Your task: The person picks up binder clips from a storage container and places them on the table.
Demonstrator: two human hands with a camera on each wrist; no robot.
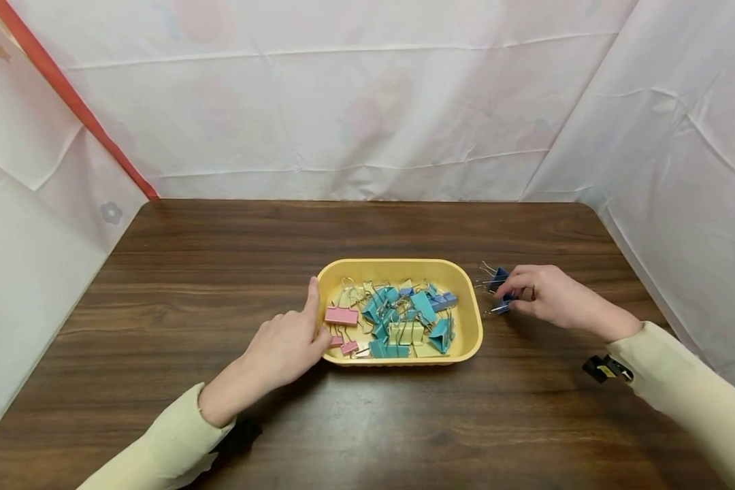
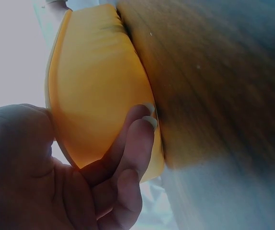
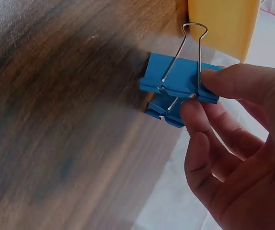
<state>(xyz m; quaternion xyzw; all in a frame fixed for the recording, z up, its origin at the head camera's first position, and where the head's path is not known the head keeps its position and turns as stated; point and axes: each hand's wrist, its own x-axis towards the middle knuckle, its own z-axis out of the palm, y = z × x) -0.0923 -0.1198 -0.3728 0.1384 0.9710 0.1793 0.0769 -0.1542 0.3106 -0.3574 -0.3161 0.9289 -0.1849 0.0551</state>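
Note:
A yellow plastic tub (image 1: 399, 265) holds a heap of binder clips in pink, pale yellow, teal and blue. My left hand (image 1: 288, 344) grips its left end, thumb over the rim and inside. In the left wrist view the other fingers (image 2: 137, 139) lie along the tub's outer wall (image 2: 94, 86). Off the tub's right end, my right hand (image 1: 548, 299) pinches a blue binder clip (image 3: 176, 72) between thumb and fingers. Directly below that one in the right wrist view is a second blue binder clip (image 3: 168, 105), partly hidden by the first and by the fingertips.
The tub stands on a dark wood-grain table (image 1: 233, 252). White patterned sheeting (image 1: 355, 116) hangs behind the table and at both sides, with a red strip (image 1: 67, 88) at the left corner. A small black device (image 1: 606, 369) sits at the right sleeve.

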